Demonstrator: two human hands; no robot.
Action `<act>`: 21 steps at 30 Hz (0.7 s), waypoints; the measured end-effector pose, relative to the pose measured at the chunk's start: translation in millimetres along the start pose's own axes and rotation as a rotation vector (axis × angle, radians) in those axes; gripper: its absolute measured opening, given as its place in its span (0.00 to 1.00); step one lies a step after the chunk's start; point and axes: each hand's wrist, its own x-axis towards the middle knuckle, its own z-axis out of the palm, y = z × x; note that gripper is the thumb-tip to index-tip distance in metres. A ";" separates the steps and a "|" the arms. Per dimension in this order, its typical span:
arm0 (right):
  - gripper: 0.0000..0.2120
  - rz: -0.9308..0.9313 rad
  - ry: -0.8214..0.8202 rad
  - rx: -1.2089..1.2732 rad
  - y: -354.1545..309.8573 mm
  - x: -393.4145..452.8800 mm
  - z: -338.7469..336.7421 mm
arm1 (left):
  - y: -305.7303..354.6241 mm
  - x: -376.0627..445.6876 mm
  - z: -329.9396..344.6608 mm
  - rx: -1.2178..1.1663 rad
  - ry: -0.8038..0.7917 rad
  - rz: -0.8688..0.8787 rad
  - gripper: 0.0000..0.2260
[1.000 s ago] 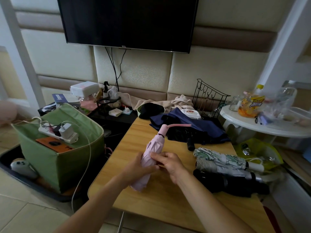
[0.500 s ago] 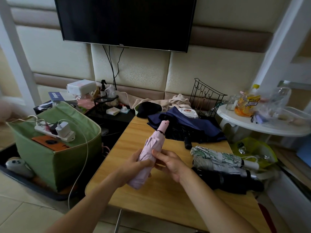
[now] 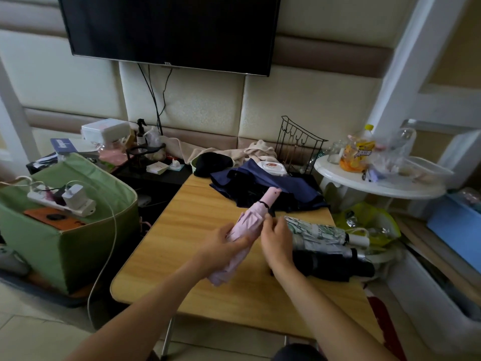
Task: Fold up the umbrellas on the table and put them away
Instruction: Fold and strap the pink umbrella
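Observation:
A folded pink umbrella (image 3: 249, 222) is held tilted above the wooden table (image 3: 197, 212), handle pointing up and away. My left hand (image 3: 221, 243) grips its middle. My right hand (image 3: 277, 239) is at its right side, fingers curled against the canopy near the top. To the right lie three folded umbrellas side by side: a green-patterned one (image 3: 317, 229), a silver one (image 3: 320, 244) and a black one (image 3: 335, 264). A dark navy umbrella (image 3: 270, 188) lies spread loosely at the table's far end.
A green fabric box (image 3: 67, 246) with a power strip on top stands on the floor at left. A white round side table (image 3: 377, 183) with bottles is at right, above a yellow-green bag (image 3: 364, 220). A black wire rack (image 3: 299, 144) stands behind the table.
The pink umbrella has moved a little to the right and up. My right hand has slid higher along it, toward the strap end; the pink strap that stuck out sideways a second ago no longer shows.

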 end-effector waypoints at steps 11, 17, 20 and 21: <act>0.09 -0.642 0.292 -0.563 37.8 40.7 -81.8 | 64.7 63.0 69.1 0.923 -0.080 0.515 0.24; 0.19 -0.450 0.218 -0.715 101.8 51.8 -107.2 | 55.1 87.8 113.9 1.072 -0.061 0.571 0.17; 0.20 -0.424 0.215 -0.726 107.5 50.7 -107.3 | 42.2 87.9 122.1 1.125 -0.091 0.573 0.26; 0.18 -0.403 0.233 -0.727 104.0 50.2 -103.9 | 38.4 85.5 123.0 1.111 -0.107 0.561 0.28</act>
